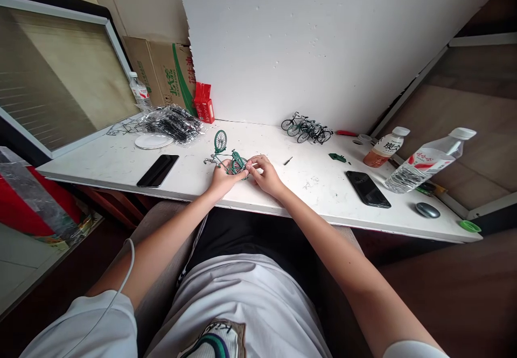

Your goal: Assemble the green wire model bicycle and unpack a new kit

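A small green model bicycle (pixel 226 155) rests on the white tabletop (pixel 307 180), its front wheel raised at the far left. My left hand (pixel 223 177) is closed around its frame near the rear wheel. My right hand (pixel 264 174) pinches at the rear wheel from the right, fingers curled together. Whether a small part sits in that pinch is too small to tell.
Finished model bicycles (pixel 307 128) stand at the back. A bag of parts (pixel 173 123) and white disc (pixel 153 141) lie left. Two black phones (pixel 158 170) (pixel 368 188), a green part (pixel 337 157), two bottles (pixel 428 161) (pixel 385 146), a mouse (pixel 427 210) and a red box (pixel 204 103) surround them.
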`<state>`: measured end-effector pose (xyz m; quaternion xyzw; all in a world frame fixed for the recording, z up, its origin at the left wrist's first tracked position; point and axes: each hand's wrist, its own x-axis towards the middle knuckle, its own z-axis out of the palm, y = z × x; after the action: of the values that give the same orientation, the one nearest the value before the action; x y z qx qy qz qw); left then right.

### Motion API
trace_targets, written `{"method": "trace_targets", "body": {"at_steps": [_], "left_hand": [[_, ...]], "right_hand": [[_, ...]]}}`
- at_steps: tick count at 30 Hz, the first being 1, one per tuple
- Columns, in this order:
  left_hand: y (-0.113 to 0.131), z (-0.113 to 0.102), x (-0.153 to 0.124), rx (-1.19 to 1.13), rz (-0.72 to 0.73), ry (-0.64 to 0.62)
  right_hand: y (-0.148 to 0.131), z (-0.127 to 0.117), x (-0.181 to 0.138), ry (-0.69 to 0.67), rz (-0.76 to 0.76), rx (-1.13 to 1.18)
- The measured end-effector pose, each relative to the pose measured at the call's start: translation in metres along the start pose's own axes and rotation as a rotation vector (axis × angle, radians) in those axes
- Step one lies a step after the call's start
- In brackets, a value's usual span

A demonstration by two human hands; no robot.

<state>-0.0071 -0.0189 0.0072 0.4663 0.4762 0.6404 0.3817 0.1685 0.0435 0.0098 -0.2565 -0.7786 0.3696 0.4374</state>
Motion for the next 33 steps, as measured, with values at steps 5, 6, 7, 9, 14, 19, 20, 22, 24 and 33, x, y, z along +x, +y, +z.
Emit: {"method": "trace_targets", "body": {"at_steps": [5,6,7,9,14,19,20,22,24,33], "left_hand": [[0.001,0.000,-0.001,0.043,0.013,0.010],[0.001,0.000,-0.001,0.057,0.022,0.010],[0.002,0.000,-0.002,0.070,0.032,0.009],[0.003,0.000,-0.002,0.100,0.044,0.015],[0.003,0.000,-0.002,0.148,0.027,0.041],[0.000,-0.002,-0.001,0.176,0.039,0.015],[-0.001,-0.003,0.000,0.177,0.039,0.007],[-0.003,-0.004,0.000,0.179,0.042,-0.006],[-0.004,-0.005,0.000,0.174,0.043,-0.018],[-0.004,-0.005,0.000,0.186,0.054,-0.030]], "right_hand": [[0.006,-0.002,0.003,0.015,0.077,0.037],[0.006,-0.002,0.003,0.012,0.092,0.038],[0.006,-0.003,0.003,0.008,0.107,0.041],[0.006,-0.005,0.004,-0.001,0.143,0.054],[0.003,-0.006,0.005,-0.009,0.244,0.147],[0.002,-0.008,0.005,-0.017,0.313,0.218],[0.002,-0.008,0.005,-0.021,0.319,0.225],[0.002,-0.009,0.006,-0.034,0.328,0.239],[0.002,-0.011,0.006,-0.049,0.347,0.261],[0.003,-0.012,0.008,-0.049,0.412,0.328]]}}
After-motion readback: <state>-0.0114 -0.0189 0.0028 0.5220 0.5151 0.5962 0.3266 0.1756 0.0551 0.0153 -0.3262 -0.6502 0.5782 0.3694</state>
